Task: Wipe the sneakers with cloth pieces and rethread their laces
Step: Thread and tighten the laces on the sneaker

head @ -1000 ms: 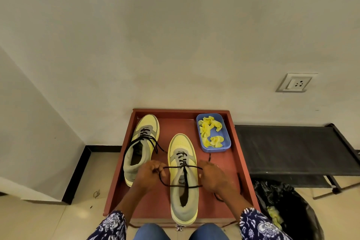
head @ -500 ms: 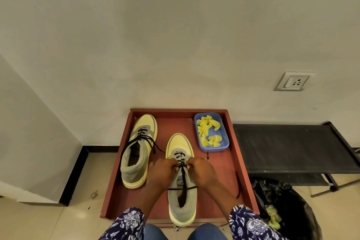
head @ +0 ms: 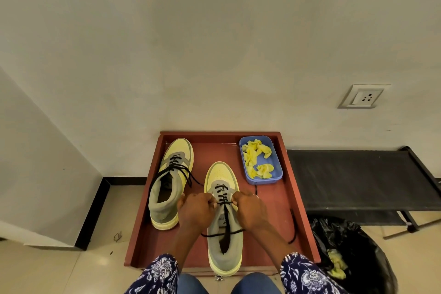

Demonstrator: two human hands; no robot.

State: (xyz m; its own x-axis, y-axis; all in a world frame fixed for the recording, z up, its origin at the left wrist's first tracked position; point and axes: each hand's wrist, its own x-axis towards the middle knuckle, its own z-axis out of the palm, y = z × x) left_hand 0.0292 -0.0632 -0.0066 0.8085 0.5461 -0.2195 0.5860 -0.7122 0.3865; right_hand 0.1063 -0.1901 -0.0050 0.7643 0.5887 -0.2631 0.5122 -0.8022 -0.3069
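The left hand (head: pixel 194 210) and right hand (head: pixel 250 210) sit close together over the near sneaker (head: pixel 223 217), each pinching its black lace (head: pixel 223 203) at the eyelets. That sneaker stands on a red-brown tray (head: pixel 293 198), heel toward the person. The second sneaker (head: pixel 170 181) rests to its left, laces loose. At the tray's far right corner, a blue tub (head: pixel 276 172) holds crumpled yellow cloth pieces (head: pixel 256 160). Right of the tray, a black bin bag (head: pixel 362 253) contains more yellow scraps
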